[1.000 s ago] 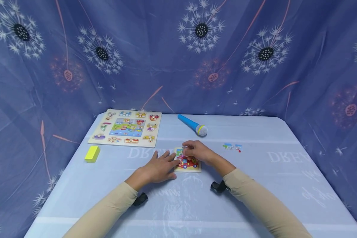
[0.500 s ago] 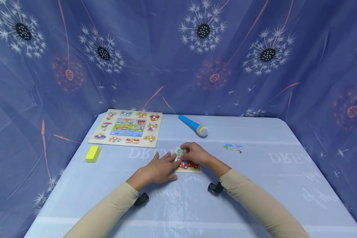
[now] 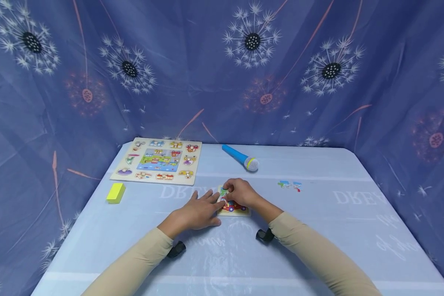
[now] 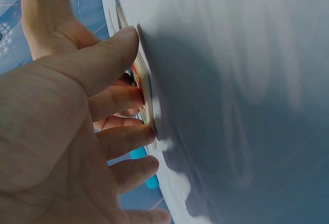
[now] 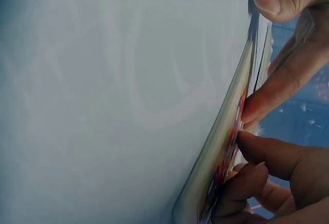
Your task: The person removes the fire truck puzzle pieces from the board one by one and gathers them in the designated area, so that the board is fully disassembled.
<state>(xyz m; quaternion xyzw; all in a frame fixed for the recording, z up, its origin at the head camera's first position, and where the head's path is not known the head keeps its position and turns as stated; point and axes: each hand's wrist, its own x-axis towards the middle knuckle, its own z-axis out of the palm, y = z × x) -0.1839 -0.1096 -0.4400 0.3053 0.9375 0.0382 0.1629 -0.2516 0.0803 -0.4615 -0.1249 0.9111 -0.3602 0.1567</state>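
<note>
A small jigsaw puzzle [image 3: 238,208] with a red vehicle picture lies flat on the table in front of the person. My left hand [image 3: 197,211] is spread beside it, fingertips resting on its left edge; in the left wrist view the fingers [image 4: 123,139] reach the puzzle's side [image 4: 146,90]. Over the upper part of the picture, my right hand [image 3: 243,192] has curled fingers, thumb and forefinger pinching a puzzle piece that they mostly hide. The right wrist view shows that thumb [image 5: 270,154] down at the puzzle's surface [image 5: 226,154]. Two loose puzzle pieces [image 3: 297,186] lie to the right.
A large wooden knob puzzle board [image 3: 131,176] is at the back left, with a yellow block [image 3: 116,193] in front of it. Behind the hands lies a blue toy microphone [image 3: 238,156]. A patterned blue curtain [image 3: 192,74] borders the table's back and sides.
My right hand has shifted slightly left and toward the person over the puzzle, its forearm turning a little. The left hand stays in place on the puzzle's edge.
</note>
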